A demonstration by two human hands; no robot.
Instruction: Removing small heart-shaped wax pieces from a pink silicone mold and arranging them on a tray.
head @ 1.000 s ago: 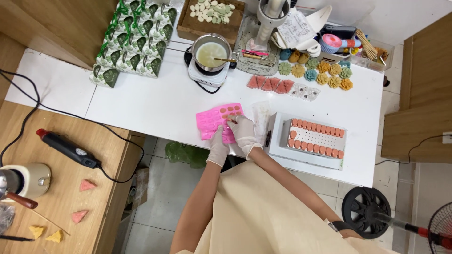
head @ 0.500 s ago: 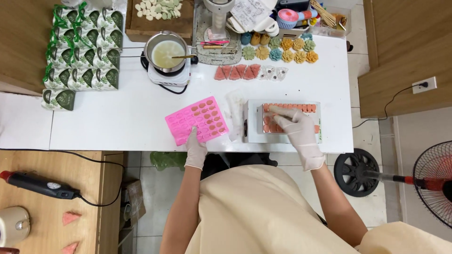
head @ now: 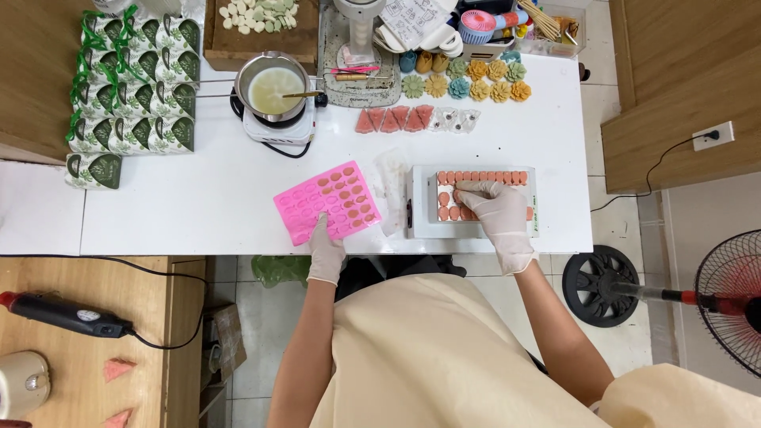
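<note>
A pink silicone mould (head: 327, 201) with several small cavities lies on the white table (head: 198, 198). My left hand (head: 325, 250), in a white glove, rests flat on the mould's near edge. My right hand (head: 495, 218), also gloved, lies over a white tray (head: 420, 208) lined with rows of small reddish-orange pieces (head: 479, 177). Its fingertips touch the pieces near the tray's left side. Whether a piece is pinched between them is hidden.
A pan of pale liquid (head: 274, 87) sits on a small hotplate at the back. Green gift boxes (head: 131, 79) fill the left. Coloured flower shapes (head: 476, 79) and pink triangles (head: 392, 119) lie behind the tray. A floor fan (head: 725, 301) stands right; a glue gun (head: 63, 315) lies lower left.
My right hand left the pink mould and moved right onto the white tray. The left hand stayed at the mould's near edge. The view shifted.
</note>
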